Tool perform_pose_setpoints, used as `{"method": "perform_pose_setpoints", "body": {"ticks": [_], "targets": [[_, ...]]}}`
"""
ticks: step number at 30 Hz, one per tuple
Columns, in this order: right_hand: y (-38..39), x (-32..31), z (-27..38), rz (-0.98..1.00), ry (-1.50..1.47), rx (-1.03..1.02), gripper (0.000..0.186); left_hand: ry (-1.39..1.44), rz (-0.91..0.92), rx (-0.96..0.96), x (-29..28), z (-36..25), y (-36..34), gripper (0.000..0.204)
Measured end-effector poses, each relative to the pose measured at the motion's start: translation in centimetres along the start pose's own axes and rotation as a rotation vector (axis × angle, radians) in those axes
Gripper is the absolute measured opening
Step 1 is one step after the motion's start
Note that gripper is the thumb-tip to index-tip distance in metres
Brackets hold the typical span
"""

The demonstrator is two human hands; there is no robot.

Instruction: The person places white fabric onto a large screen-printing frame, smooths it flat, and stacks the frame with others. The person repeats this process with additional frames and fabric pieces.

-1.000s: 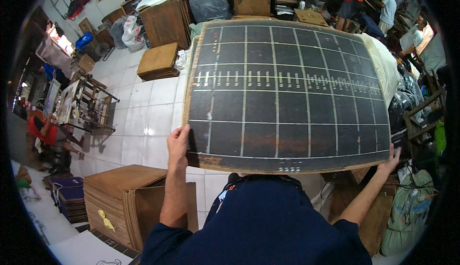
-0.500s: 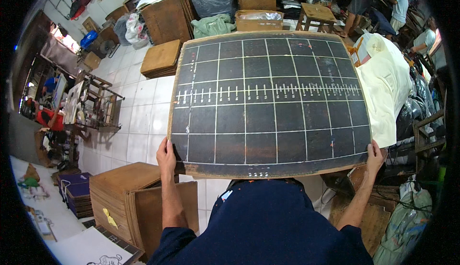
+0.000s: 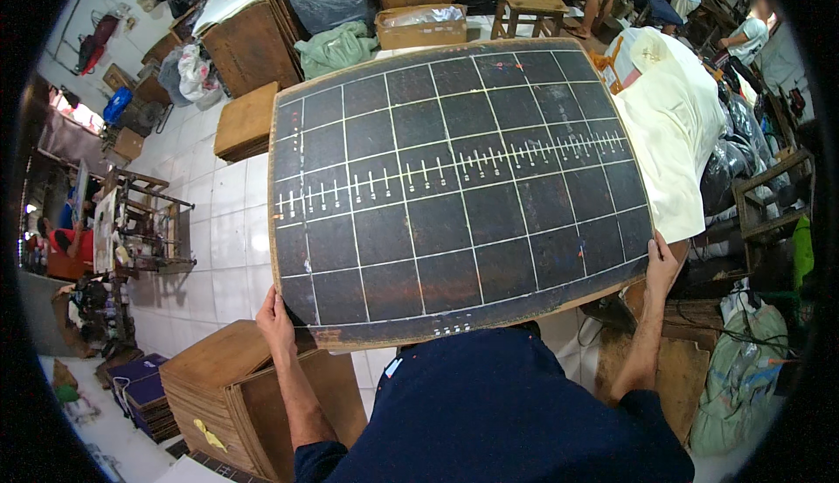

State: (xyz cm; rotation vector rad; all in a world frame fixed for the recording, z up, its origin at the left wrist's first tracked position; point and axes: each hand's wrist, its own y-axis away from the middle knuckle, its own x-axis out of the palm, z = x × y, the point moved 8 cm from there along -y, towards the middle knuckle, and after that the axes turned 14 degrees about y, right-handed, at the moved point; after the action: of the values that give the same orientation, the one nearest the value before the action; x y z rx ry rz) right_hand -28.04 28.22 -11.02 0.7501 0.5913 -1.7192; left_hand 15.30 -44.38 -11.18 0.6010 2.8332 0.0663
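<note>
A large black board (image 3: 446,212) with a white painted grid and a row of tick marks is held out in front of my body. My left hand (image 3: 277,324) grips its near left corner, and my right hand (image 3: 662,266) grips the near right edge. The fingers of both hands go partly under the board, out of sight. Its left end tips lower in the picture than its right. Cream cloth (image 3: 673,125) hangs just beyond the board's right edge.
Stacked brown boards (image 3: 218,369) stand at my lower left, and another stack (image 3: 246,122) lies on the tiled floor. A wooden stool (image 3: 530,6) and a cardboard box (image 3: 421,27) are at the back. A metal-framed table (image 3: 144,216) is at left. Other people are at far right and left.
The board has shifted left in the picture and turned, its left end now lower and its right end higher. Both hands have moved with it, still gripping. The surroundings have also shifted left.
</note>
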Motion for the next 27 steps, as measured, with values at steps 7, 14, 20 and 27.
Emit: {"method": "perform_pose_setpoints", "body": {"ticks": [7,14,20,27], "targets": [[1.6,1.2,-1.4,-0.036,-0.769,0.246,0.053,0.412,-0.077,-0.087,-2.0,0.1,1.7,0.052],[1.8,3.1,-2.6,-0.220,-0.792,0.274,0.046,0.563,-0.482,-0.038,-0.8,2.5,5.4,0.052],[1.5,2.4,-2.8,-0.272,-0.638,0.279,0.038,0.503,-0.621,-0.082,-0.8,2.2,5.5,0.043],[1.4,2.5,-3.0,-0.265,-0.574,0.294,0.036,0.423,-0.619,0.030,-1.1,2.3,5.3,0.031]]}}
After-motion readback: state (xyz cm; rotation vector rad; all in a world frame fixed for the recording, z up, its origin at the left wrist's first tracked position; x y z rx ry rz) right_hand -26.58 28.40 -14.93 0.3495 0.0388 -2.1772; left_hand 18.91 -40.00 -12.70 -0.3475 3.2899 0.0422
